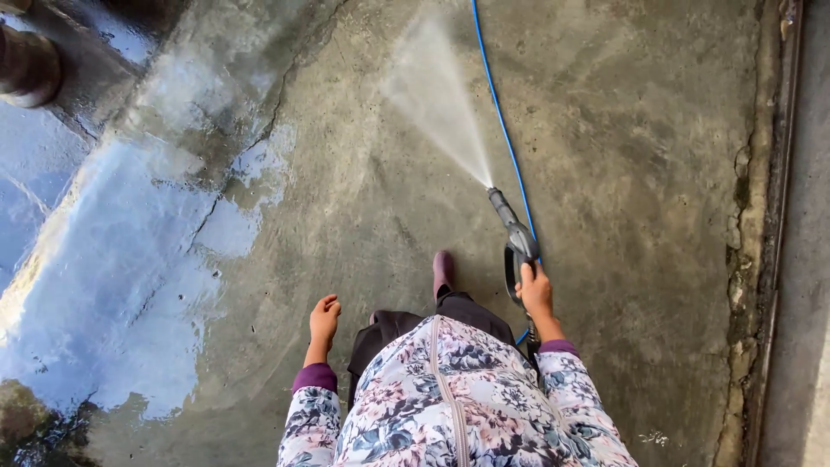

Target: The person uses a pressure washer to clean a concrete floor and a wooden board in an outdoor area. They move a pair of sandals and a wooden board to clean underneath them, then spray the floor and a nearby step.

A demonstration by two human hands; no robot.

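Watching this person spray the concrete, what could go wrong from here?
The wet concrete floor looks slick, so the forward foot might slip. The blue hose trails right beside that foot and could trip the person. Only the right hand grips the spray gun; the left hand hangs free, so the gun might kick sideways.

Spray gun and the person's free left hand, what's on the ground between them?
In the head view, between the spray gun in the right hand and the empty left hand lies wet concrete floor and one dark red shoe.
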